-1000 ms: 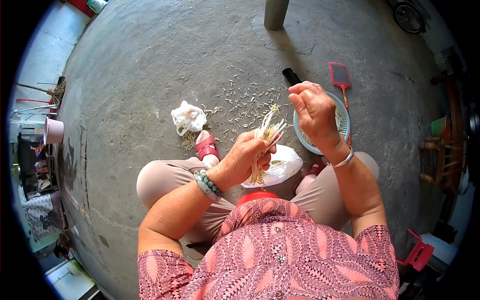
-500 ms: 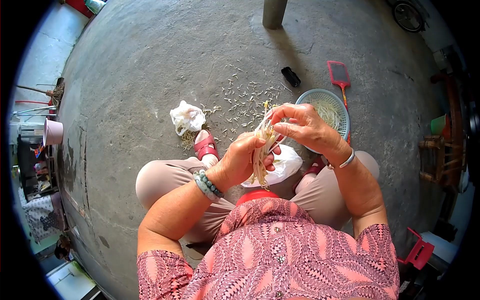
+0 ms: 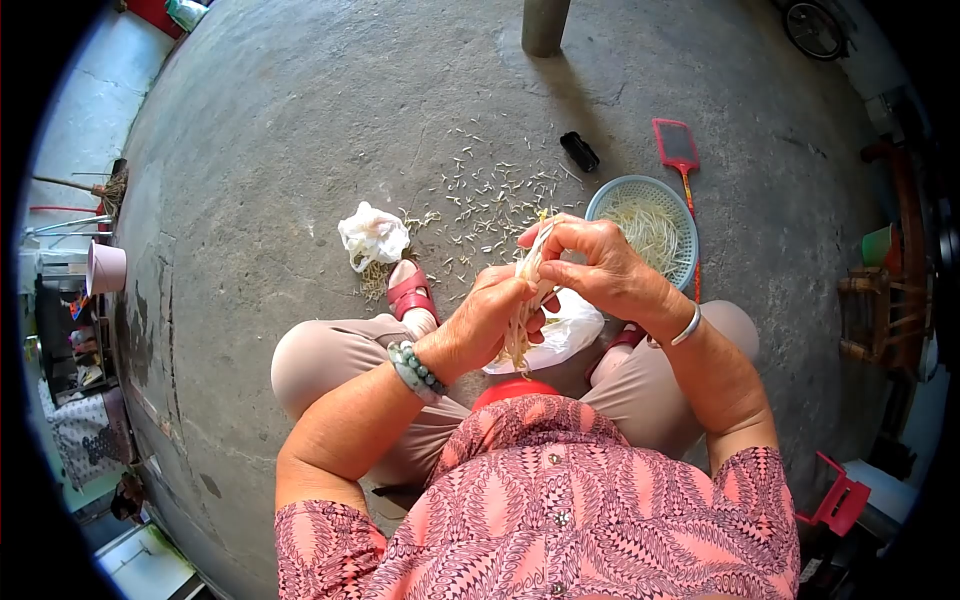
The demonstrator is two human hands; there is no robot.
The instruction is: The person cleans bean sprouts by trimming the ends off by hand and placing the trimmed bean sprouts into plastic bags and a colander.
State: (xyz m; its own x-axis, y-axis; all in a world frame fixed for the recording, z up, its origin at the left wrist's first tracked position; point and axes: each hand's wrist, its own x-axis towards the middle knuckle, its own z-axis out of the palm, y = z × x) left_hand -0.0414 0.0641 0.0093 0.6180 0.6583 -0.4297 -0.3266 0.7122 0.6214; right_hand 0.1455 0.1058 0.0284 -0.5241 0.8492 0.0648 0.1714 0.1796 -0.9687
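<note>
My left hand (image 3: 492,312) is closed around a bunch of bean sprouts (image 3: 519,326), whose thin ends hang below it. My right hand (image 3: 597,268) pinches the upper part of the sprouts, close against my left hand. Beneath both hands lies an open white plastic bag (image 3: 572,330). To the right, a round light-blue basket (image 3: 689,240) holds pale sprouts (image 3: 648,232). Many small trimmed bits (image 3: 490,200) are scattered on the floor in front.
A crumpled white bag (image 3: 373,236) sits by my left foot. Beyond the basket are a red fly swatter (image 3: 677,144) and a black object (image 3: 579,151). A post (image 3: 544,28) stands farther ahead. A pink bucket (image 3: 105,267) is at the left, a red stool (image 3: 842,498) at the lower right.
My right hand has moved slightly left and down, with its fingers now closer over the sprouts. My left hand keeps its hold nearly in place.
</note>
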